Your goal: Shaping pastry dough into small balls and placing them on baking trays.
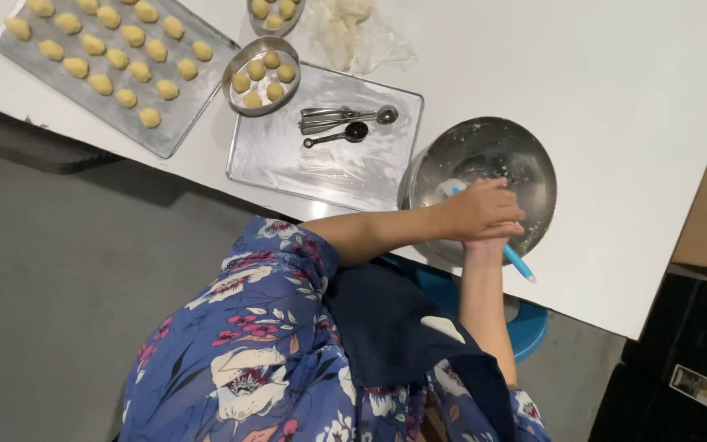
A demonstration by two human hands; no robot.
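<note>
Steel mixing bowl (484, 155), scraping step: my left hand (480, 211) overlaps the right, which I judge clasps the blue-handled spatula (519, 263); next, gathering residue.

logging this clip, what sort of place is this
Probably a kitchen or baking workspace: a white table carries a metal tray of dough balls, a scoop, and a steel mixing bowl.

A round steel mixing bowl (484, 164), smeared with pale dough scraps, is seen near the white table's edge; a blue-handled spatula (519, 263) is tilted over its rim
</note>
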